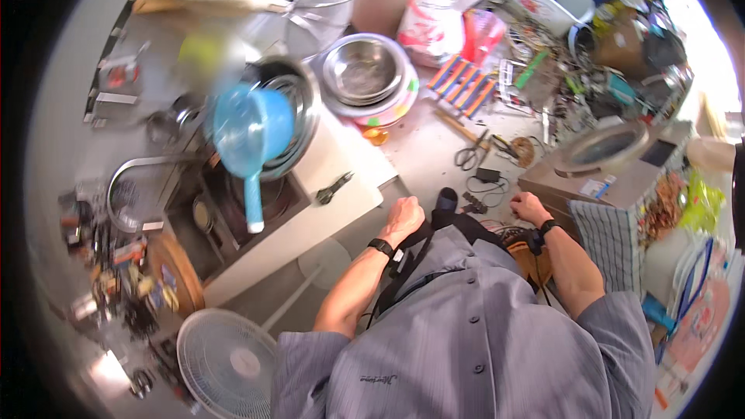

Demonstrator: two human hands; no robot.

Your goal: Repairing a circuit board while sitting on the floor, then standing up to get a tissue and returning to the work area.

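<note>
My left hand [403,218] hangs in front of me with its fingers curled in, and nothing shows in it. It is nearest to the counter edge [353,200], where a small dark tool [335,188] lies. Curled as well, my right hand [529,208] is beside the low brown cabinet [555,178], with no object visible in it. Each wrist wears a dark band. Left of my left hand, a light-blue plastic dipper [268,120] rests on stacked metal pots [304,128] over the sink end of the counter.
Steel bowls [361,70] are stacked at the counter's far end. Scissors [469,157], a cable and a striped cloth [463,85] lie ahead on the littered pale surface. A white fan [225,361] stands at lower left. A striped towel [609,240] hangs off the cabinet.
</note>
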